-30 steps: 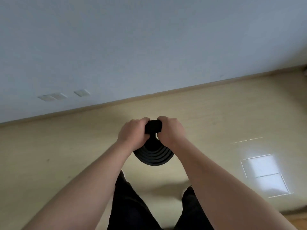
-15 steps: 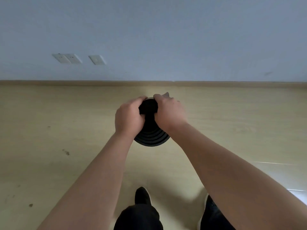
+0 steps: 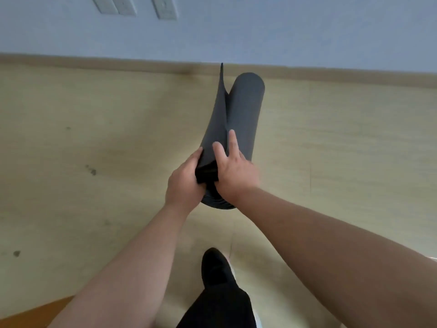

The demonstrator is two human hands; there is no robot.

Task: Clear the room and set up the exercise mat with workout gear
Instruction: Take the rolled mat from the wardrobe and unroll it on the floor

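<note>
A rolled dark grey exercise mat (image 3: 243, 110) points away from me toward the wall, low over the pale floor. Its loose outer flap (image 3: 218, 107) has peeled up along the left side. My left hand (image 3: 184, 183) grips the near end of that flap, fingers curled round its edge. On the roll's top near its end lies my right hand (image 3: 233, 172), thumb on the flap and fingers spread. The spiral end of the roll (image 3: 218, 202) shows below both hands.
A wooden baseboard (image 3: 142, 65) runs along a pale blue wall with wall sockets (image 3: 132, 7) at the top left. Pale wood floor (image 3: 94, 138) lies all round. My black-trousered leg and foot (image 3: 217, 268) stand below. An orange-brown surface (image 3: 30, 313) shows at the bottom left corner.
The mat has tipped from end-on to lying lengthwise toward the wall, and its outer flap has opened. My right hand's fingers have spread out on the roll. The view has dropped closer to the floor.
</note>
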